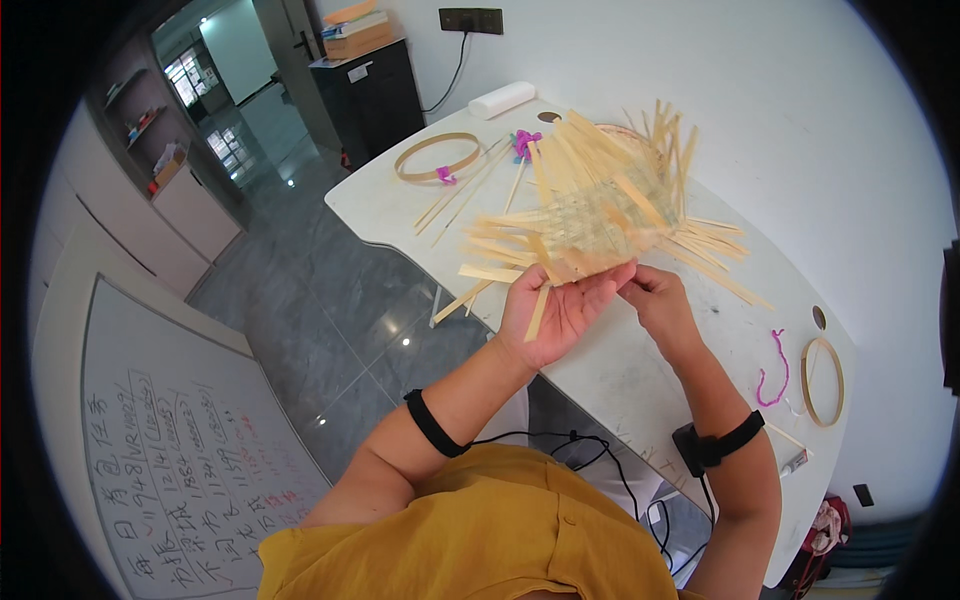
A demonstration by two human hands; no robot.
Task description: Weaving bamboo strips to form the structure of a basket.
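Note:
A partly woven piece of flat bamboo strips (pixel 590 225) is held up over the near edge of the table, its loose strip ends fanning out on several sides. My left hand (pixel 555 310) is palm up beneath its near left edge, with the thumb pressed on top and one strip lying across the palm. At the near right corner my right hand (pixel 657 305) has thumb and fingers pinched together on the edge. The weave is slightly blurred, and the fingertips under it are partly hidden.
On the white table (pixel 620 400) lie a bamboo hoop (pixel 438 137) with a purple tie, thin sticks (pixel 470 190), a purple flower (pixel 525 146), a white roll (pixel 502 100), a purple twisted cord (pixel 775 370) and a second hoop (pixel 823 382). A whiteboard (pixel 180 430) stands at the left.

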